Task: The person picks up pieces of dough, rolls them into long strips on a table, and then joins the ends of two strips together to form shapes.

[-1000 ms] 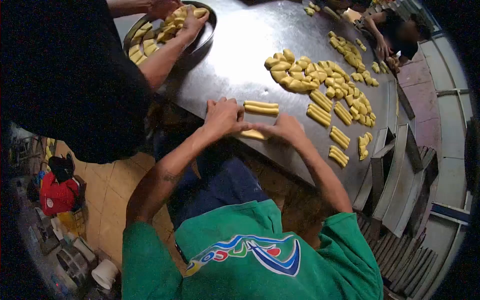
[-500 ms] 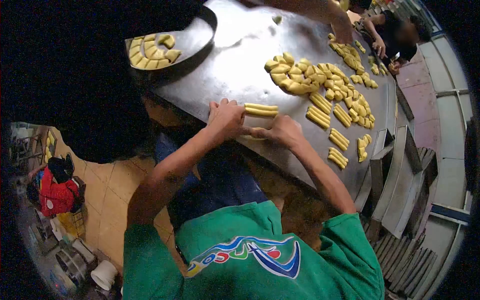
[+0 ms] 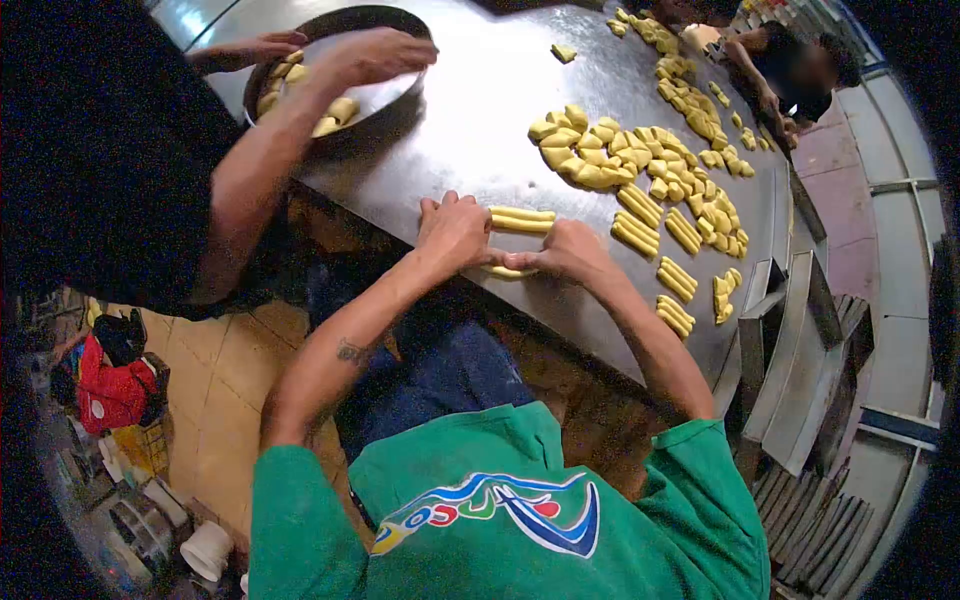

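My left hand (image 3: 455, 234) and my right hand (image 3: 573, 253) are close together at the near edge of the steel table. Their fingers are curled and their thumbs nearly meet over a yellow dough strip (image 3: 507, 271), which the hands partly hide. Both hands look closed on this strip. Just beyond them, between the hands, lie yellow dough rolls (image 3: 522, 219) side by side. To the right are grouped dough rolls (image 3: 636, 233) and a large heap of cut dough pieces (image 3: 590, 150).
On the left, a co-worker in black has both hands over a round pan (image 3: 425, 50) holding dough pieces. Metal troughs (image 3: 790, 350) stand at the table's right end. Another person works at the far right. A lone dough piece (image 3: 563, 53) lies on the steel table (image 3: 470, 120).
The co-worker's arms have come over the round pan at left. An arm across the table's far side has drawn back. My hands stay nearly in place at the dough strip.
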`<state>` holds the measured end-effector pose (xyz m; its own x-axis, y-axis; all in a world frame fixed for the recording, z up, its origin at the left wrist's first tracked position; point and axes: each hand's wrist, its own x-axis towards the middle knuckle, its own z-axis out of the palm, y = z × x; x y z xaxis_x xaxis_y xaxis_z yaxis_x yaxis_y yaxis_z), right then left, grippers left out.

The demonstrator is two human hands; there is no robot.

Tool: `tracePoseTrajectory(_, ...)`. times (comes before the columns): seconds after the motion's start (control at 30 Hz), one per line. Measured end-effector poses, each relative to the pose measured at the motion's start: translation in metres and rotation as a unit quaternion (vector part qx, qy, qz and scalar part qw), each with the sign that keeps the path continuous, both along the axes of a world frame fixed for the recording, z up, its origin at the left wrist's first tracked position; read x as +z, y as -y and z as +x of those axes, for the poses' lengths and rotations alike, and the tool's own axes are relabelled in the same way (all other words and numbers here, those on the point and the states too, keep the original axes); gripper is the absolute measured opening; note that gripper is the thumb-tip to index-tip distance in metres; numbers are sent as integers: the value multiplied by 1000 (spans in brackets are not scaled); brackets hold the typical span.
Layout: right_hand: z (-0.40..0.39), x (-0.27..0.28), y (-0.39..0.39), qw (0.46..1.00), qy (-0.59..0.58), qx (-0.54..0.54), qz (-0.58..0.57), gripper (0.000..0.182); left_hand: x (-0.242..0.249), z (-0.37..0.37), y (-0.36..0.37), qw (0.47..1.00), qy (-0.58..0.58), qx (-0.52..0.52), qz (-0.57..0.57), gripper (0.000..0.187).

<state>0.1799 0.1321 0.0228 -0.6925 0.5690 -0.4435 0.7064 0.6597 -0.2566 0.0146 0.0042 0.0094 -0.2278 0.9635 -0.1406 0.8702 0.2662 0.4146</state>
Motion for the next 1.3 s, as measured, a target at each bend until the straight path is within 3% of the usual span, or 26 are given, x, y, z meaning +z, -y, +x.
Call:
tracePoseTrajectory(0.03,7,-4,3,1000,6,-1,-4,88,-4,2,3,1000,6,-1,-4,53)
tracePoseTrajectory(0.1,24,-15,10,992,-124,-24,-4,82,-7,-1,12,999,12,-14,44,49)
tracePoseTrajectory(0.17,29,-18,-5,996,-74,-47,-22,83,-7,-12,13,998,5,-35,49,47)
tracePoseTrajectory(0.23,20,7,-12,988,124,27,-88,79,-9,-18,14,994,59,-60,64,48)
tracePoseTrajectory(0.27,25,20,-8,993,2,60,-105,79,-11,-17,12,996,52,-52,46,52)
tracePoseTrajectory(0.37,15,22,-4,991,16,125,-38,82,1,-12,9,998,29,-49,23,56)
tracePoseTrajectory(0.5,-3,10,-5,999,37,13,-29,85,-7,-7,0,999,25,-13,28,62)
tracePoseTrajectory(0.53,-1,2,-3,999,-43,11,-32,88,-13,-4,-1,999,2,1,44,59)
tracePoseTrajectory(0.67,21,0,2,995,31,-71,-61,90,-9,-6,15,997,29,-33,68,51)
tracePoseTrajectory(0.77,19,10,-9,993,97,-11,-72,90,-13,-16,16,994,51,-51,79,46)
tracePoseTrajectory(0.8,14,16,-10,993,95,-9,-67,90,-10,-18,14,995,68,-44,56,52)
tracePoseTrajectory(0.9,14,26,-2,997,-1,71,-33,91,-8,-16,8,997,32,-58,46,54)
tracePoseTrajectory(0.97,4,24,-7,996,-35,59,-48,89,-2,-14,3,997,37,-53,46,57)
tracePoseTrajectory(1.07,-3,12,-7,999,11,-4,-43,84,0,-8,1,999,33,-29,9,54)
tracePoseTrajectory(1.17,10,-2,11,997,-63,-1,48,78,-13,0,13,998,-16,-3,63,50)
tracePoseTrajectory(1.23,23,11,16,998,-56,-26,5,79,-17,-5,27,989,-9,-2,145,45)
tracePoseTrajectory(1.3,27,4,8,999,-36,-28,20,83,-18,-12,28,989,10,-15,148,47)
